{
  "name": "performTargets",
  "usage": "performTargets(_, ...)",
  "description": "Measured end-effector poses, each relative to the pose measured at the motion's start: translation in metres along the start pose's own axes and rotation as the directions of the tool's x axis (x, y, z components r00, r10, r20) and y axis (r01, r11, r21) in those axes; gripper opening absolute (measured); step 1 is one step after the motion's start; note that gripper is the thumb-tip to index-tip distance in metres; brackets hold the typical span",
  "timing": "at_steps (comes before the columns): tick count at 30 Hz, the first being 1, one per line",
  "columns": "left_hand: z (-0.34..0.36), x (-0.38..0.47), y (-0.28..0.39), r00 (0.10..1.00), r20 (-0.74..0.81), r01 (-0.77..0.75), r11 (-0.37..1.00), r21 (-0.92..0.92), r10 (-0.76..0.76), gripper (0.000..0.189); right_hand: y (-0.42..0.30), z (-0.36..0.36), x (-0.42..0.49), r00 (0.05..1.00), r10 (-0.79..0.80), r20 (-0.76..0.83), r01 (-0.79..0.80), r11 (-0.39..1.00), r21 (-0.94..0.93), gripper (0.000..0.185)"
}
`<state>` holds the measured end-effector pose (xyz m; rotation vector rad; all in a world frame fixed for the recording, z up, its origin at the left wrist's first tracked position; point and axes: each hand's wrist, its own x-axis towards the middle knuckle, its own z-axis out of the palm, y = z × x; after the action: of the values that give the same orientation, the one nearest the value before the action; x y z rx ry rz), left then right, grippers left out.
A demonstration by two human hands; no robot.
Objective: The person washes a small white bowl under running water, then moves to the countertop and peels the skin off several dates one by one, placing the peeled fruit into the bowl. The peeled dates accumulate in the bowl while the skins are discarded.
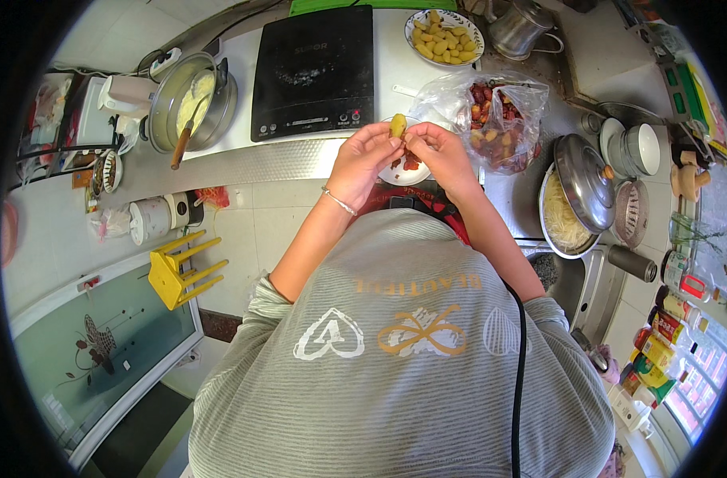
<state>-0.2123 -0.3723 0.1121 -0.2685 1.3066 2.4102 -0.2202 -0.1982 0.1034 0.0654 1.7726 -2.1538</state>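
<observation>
Between the fingertips of my left hand (pixel 360 158) and my right hand (pixel 440 156) is a yellowish, oval piece of food (pixel 398 125), upright and pinched by both. Below it, a small white bowl (pixel 406 177) holds reddish-brown peelings (pixel 411 161). Just beyond my right hand lies a clear plastic bag (pixel 447 98) with dark red-brown pieces of food (pixel 493 113), which look like unpeeled fruits or nuts. Farther back, a leaf-patterned plate (pixel 409 37) carries many yellow pieces (pixel 444 43) like the one in my hands.
A black induction cooktop (pixel 313 71) stands ahead. At left, a steel pot (pixel 160 119) holds a pale mash and a wooden-handled utensil (pixel 183 143). At right are a metal kettle (pixel 522 30), a lidded bowl of pale shreds (pixel 566 221), stacked bowls (pixel 641 149) and a sink (pixel 584 287).
</observation>
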Motion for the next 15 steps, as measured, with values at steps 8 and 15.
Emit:
performTargets(8, -0.013, 0.006, -0.007, 0.969, 0.141, 0.247, 0.808, -0.535, -0.203, 0.030, -0.008, -0.003, -0.001, 0.997, 0.055, 0.052, -0.059, 0.995, 0.075, 0.013)
performTargets(15, -0.024, 0.011, -0.012, 0.961, 0.170, 0.267, 0.563, -0.782, -0.220, 0.033, 0.002, -0.011, -0.001, 0.998, 0.043, -0.045, -0.046, 0.996, -0.075, 0.016)
